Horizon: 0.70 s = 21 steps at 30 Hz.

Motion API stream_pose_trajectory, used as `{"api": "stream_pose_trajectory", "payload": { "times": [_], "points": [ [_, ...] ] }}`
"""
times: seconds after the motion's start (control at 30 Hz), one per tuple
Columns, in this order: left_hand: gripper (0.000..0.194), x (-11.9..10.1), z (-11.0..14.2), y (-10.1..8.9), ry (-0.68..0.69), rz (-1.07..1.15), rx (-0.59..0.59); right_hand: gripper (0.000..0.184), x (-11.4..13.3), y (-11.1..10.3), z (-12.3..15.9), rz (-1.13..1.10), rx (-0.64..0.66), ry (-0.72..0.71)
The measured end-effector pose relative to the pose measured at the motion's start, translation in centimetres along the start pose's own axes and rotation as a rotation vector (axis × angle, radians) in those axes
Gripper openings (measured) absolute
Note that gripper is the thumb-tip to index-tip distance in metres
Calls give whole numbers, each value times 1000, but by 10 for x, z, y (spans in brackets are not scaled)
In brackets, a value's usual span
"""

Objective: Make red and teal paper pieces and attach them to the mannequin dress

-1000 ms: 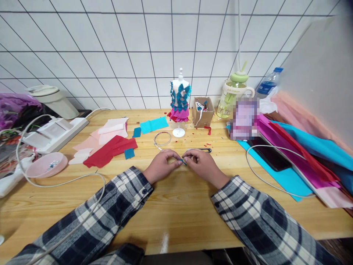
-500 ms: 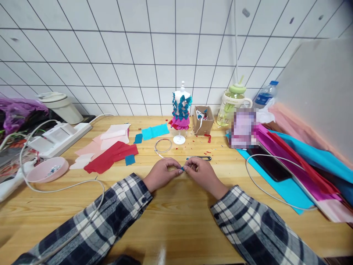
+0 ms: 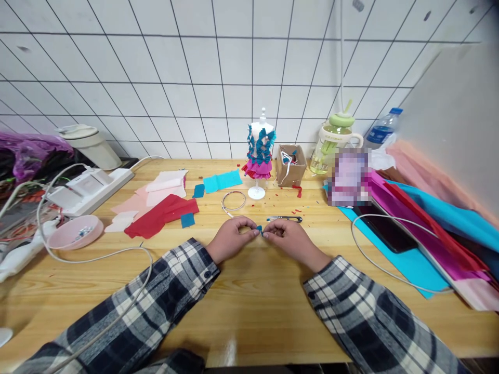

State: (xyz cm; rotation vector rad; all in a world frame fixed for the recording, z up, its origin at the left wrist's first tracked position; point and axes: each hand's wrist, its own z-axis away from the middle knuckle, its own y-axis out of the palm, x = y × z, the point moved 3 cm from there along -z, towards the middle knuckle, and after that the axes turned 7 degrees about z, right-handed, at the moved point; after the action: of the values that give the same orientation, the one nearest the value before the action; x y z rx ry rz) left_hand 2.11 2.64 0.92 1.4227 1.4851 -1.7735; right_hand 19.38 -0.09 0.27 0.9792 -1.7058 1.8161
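Note:
My left hand [image 3: 231,239] and my right hand [image 3: 290,239] meet at the middle of the wooden table [image 3: 249,311], fingertips pinched together on a tiny teal scrap of fabric [image 3: 259,229]. Both rest on the tabletop, plaid sleeves behind them. Just beyond my right hand lies a small pair of snips [image 3: 284,219]. Farther back stands a white mini dress form [image 3: 260,154] covered in teal bows with a pink skirt. A wire ring [image 3: 233,200] lies beyond my left hand.
Red, pink and teal fabric pieces [image 3: 163,200] lie at left, with a pink bowl [image 3: 74,232], a power strip [image 3: 88,188] and a white cable [image 3: 97,254]. A small cardboard box [image 3: 290,165], a green-lidded cup [image 3: 331,145], a water bottle [image 3: 384,130], a phone [image 3: 384,228] and stacked coloured sheets [image 3: 429,218] fill the right.
Both hands stay pinched on the teal scrap; the fingers have shifted slightly on it. The camera view has tilted and moved a little.

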Motion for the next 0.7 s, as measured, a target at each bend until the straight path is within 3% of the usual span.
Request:
{"api": "stream_pose_trajectory", "payload": {
  "times": [0.17, 0.4, 0.7],
  "points": [
    [20, -4, 0, -1, 8, 22, -6, 14, 0, -1, 0, 39, 13, 5],
    [22, -3, 1, 2, -20, 8, 7, 16, 0, -1, 0, -21, -69, -9],
    [20, -4, 1, 4, -26, 36, -13, 12, 9, 2, 2, 136, -125, -104]
  ]
}}
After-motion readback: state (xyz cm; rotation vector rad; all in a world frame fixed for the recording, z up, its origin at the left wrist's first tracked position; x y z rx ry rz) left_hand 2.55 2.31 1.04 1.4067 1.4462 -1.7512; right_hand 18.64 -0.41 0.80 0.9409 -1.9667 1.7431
